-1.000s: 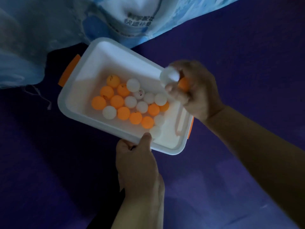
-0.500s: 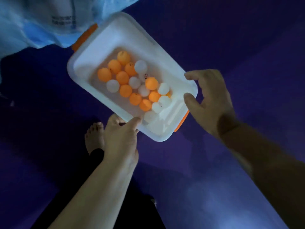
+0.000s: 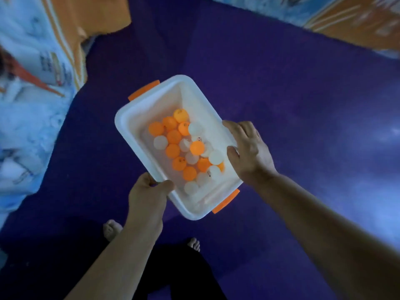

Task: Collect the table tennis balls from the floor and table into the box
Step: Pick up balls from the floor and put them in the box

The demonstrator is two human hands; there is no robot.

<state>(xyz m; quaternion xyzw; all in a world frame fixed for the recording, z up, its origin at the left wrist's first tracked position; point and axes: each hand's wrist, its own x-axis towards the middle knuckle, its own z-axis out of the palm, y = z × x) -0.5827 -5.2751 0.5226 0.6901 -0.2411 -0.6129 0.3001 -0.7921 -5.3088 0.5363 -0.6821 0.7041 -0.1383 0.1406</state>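
A white plastic box [image 3: 132, 118] with orange handles [image 3: 144, 93] hangs above the purple floor, tilted. Several orange and white table tennis balls [image 3: 174, 137] lie loose in its bottom. My left hand [image 3: 147, 192] grips the box's near long rim, thumb inside the wall. My right hand [image 3: 249, 151] holds the far long rim, with the fingers laid over the edge and the thumb at the inner side. Neither hand carries a ball.
Purple floor [image 3: 292, 126] spreads all around. A blue, white and orange printed barrier [image 3: 32, 87] runs along the left, and another stretch [image 3: 346, 20] crosses the top right. My bare feet [image 3: 111, 229] and black trousers show at the bottom.
The white and orange balls left my right hand and lie in the box. My right hand then took hold of the box's rim. The view swung, so the box sits lower and more central.
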